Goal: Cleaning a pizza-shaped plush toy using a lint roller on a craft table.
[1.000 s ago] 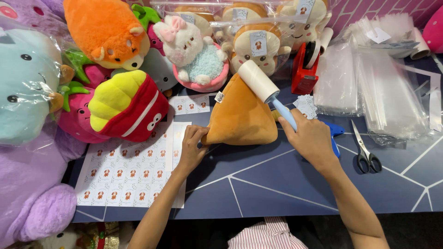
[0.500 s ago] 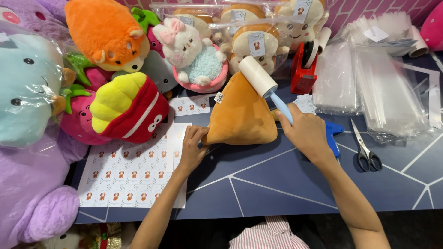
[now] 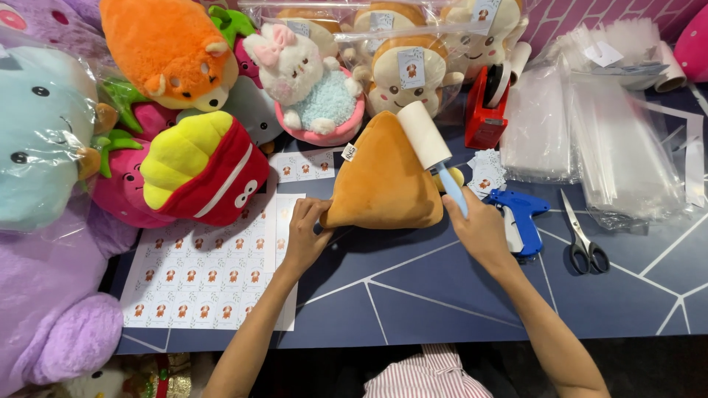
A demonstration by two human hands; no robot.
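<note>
Since a second ago, little has shifted: the lint roller [image 3: 425, 135] has slid slightly along the upper right edge of the tan triangular plush [image 3: 383, 180], and both hands keep their places. At nine o'clock of the plush, a sheet of small stickers [image 3: 199, 273] lies flat on the dark bench [image 3: 442, 295], with a red and yellow fries plush [image 3: 203, 173] above it. The left hand [image 3: 304, 236] presses the plush's lower left corner, fingers curled narrow onto the fabric. That plush lies at the bench's middle, touching the bench. The right hand [image 3: 479, 228] wraps its fingers closed round the roller's blue handle; the white roll rests against the plush's slope. To roll well, I judge the left hand should pin the corner firmly while the roll keeps flat contact and travels in one direction. At three o'clock lie a blue tagging gun [image 3: 525, 210] and scissors [image 3: 582, 243].
</note>
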